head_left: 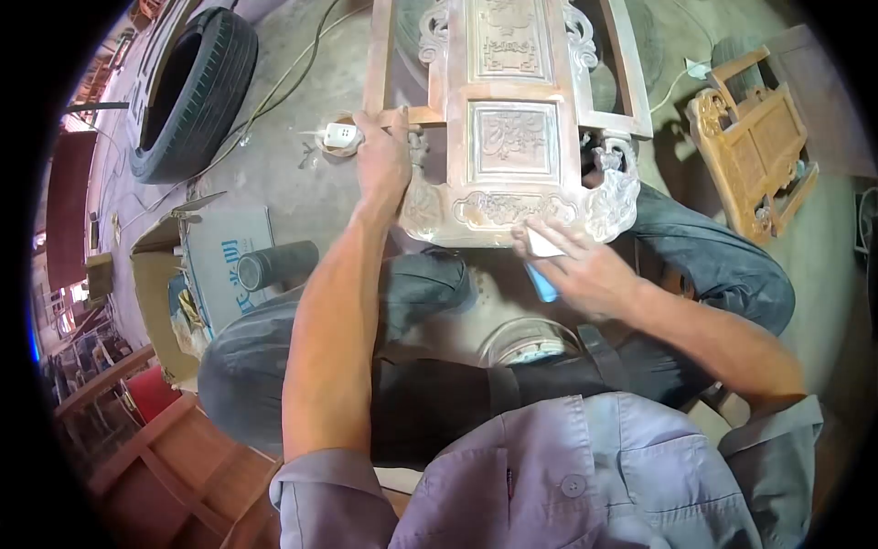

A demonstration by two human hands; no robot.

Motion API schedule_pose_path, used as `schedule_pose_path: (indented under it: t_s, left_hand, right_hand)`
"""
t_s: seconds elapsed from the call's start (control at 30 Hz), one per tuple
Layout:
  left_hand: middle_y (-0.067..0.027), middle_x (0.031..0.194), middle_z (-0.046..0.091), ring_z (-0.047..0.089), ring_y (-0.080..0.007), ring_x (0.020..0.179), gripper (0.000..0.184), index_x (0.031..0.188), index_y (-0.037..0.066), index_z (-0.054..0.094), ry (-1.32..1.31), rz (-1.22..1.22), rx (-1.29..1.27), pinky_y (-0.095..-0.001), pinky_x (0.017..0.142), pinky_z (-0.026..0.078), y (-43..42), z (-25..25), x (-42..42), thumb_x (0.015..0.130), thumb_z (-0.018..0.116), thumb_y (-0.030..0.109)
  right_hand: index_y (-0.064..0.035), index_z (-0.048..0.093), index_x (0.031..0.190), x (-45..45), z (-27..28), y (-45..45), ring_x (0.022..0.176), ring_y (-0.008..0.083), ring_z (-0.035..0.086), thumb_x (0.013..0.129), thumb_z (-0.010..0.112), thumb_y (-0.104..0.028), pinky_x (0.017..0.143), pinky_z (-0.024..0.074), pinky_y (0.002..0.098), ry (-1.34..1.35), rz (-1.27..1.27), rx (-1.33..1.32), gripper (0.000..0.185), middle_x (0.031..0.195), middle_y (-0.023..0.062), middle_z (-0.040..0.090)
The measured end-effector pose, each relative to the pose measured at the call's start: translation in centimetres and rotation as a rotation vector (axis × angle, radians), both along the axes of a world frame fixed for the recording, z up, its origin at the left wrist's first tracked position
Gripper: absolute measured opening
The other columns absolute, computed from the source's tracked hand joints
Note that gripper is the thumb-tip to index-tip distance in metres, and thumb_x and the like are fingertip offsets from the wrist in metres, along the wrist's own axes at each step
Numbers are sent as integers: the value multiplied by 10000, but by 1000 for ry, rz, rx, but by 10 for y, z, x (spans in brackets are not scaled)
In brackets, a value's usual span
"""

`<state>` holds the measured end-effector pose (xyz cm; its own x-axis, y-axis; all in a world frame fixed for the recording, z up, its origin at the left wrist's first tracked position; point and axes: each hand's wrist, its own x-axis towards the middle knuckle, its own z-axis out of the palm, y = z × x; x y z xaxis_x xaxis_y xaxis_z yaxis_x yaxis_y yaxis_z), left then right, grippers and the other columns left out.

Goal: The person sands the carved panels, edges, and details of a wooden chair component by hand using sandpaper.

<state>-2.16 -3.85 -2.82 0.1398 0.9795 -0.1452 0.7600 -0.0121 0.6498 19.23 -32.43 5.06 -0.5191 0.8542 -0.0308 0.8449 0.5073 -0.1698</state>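
A carved wooden chair back (572, 151), dusted pale, lies in front of me with its scrolled end toward my body. My left hand (384, 156) is wrapped round the frame at its left side, next to a white plug socket (341, 136). At the near right edge of the carving, my right hand (581, 270) is closed on a white and blue pad (541, 284). The white part shows under the fingers and the blue part sticks out below them. Just how the pad meets the wood is hidden by the fingers.
A tyre (197, 96) stands at the upper left, with cables running over the floor beside it. Left of my knee are an opened cardboard box (155, 284) and a dark cylinder (279, 265). Another carved wooden piece (754, 156) leans at the right. A round container (494, 343) sits between my legs.
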Motion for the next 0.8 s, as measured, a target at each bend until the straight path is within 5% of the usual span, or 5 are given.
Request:
schedule_pose_path:
  t_s: [0.13, 0.3, 0.47, 0.67, 0.8]
  left_hand:
    - [-358, 1044, 740, 722, -531, 1022, 876, 1586, -102, 249, 46, 13, 0, -562, 889, 544, -3, 11, 4, 1109, 537, 573]
    - [-407, 1173, 704, 684, -557, 1142, 905, 1616, -95, 218, 42, -2, -5, -571, 975, 518, -5, 17, 2, 1112, 492, 605]
    - [-367, 1081, 728, 705, -551, 1067, 790, 1506, -78, 307, 25, 11, -22, -569, 919, 531, -8, 22, 6, 1119, 497, 584]
    - [-380, 1097, 727, 707, -546, 1084, 891, 1609, -105, 217, 54, 2, -4, -562, 925, 533, -6, 20, 5, 1119, 502, 582]
    - [-269, 993, 768, 756, -448, 960, 839, 1588, -100, 241, 26, 3, -15, -509, 859, 563, 0, 8, 2, 1126, 526, 540]
  right_hand:
    - [70, 522, 1524, 32, 17, -29, 1542, 389, 466, 913, 585, -174, 1273, 389, 537, -102, -65, -14, 661, 1589, 239, 543]
    - [64, 620, 1426, -75, -29, 34, 1454, 433, 546, 934, 599, -139, 1109, 536, 480, 208, -75, 64, 533, 1519, 275, 583]
    - [17, 543, 1533, 48, 11, -26, 1541, 379, 478, 883, 636, -144, 1276, 394, 474, -47, -5, -41, 677, 1597, 239, 542]
    - [71, 587, 1455, -81, -27, 40, 1516, 445, 474, 934, 580, -124, 1243, 420, 508, 282, -109, 93, 557, 1550, 285, 554]
    - [56, 556, 1491, -16, -5, 14, 1512, 426, 486, 911, 608, -120, 1258, 423, 495, 170, -46, -85, 609, 1566, 258, 552]
